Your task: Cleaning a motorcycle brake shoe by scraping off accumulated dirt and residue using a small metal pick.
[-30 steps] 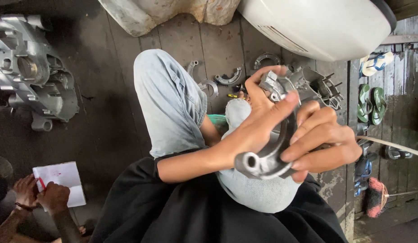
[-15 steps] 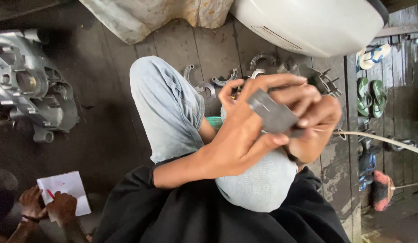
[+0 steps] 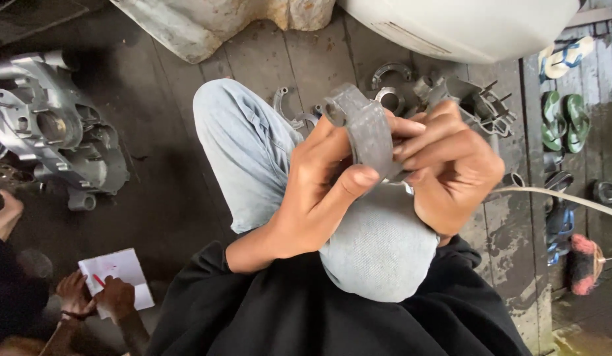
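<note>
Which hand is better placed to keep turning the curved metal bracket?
Probably the right hand: its fingers lie across the free edge of the curved metal bracket, so they can roll it. The left hand wraps it from below, thumb pressed on its face, acting as the support.

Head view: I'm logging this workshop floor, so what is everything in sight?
Curved metal clamp piece: one, grey, held in both hands.
Engine casing: one, silver, floor at left.
Loose metal brackets: several, grey, floor beyond the knees.
Sandals: one pair, green, at right.
Notepad: one, white, lower left, under another person's hands.
Brush: one, pink-tipped, lower right.
Left hand: grip on clamp.
Right hand: grip on clamp.
</note>
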